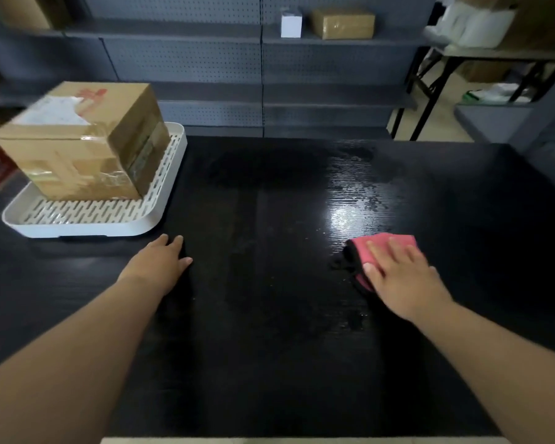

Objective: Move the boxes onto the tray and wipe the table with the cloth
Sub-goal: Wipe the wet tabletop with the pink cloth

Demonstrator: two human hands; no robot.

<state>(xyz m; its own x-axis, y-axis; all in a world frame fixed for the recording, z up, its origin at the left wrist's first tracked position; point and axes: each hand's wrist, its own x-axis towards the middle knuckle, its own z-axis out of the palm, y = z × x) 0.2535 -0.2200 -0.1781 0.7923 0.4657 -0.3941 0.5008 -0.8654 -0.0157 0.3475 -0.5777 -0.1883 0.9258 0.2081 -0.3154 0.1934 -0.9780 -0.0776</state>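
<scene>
A taped brown cardboard box [77, 139] stands in the white slotted tray [87, 227] at the table's far left. My right hand [401, 274] lies flat with straight fingers on a pink cloth [378, 248], pressing it onto the black table [269, 299] at the right. A wet shiny streak [353, 193] runs away from the cloth toward the far edge. My left hand [161, 264] rests flat on the table just in front of the tray, holding nothing.
Grey pegboard shelving stands behind the table, with a small white box [291, 23] and a brown parcel [343, 23] on an upper shelf. A folding table [481, 56] with bags stands at the back right.
</scene>
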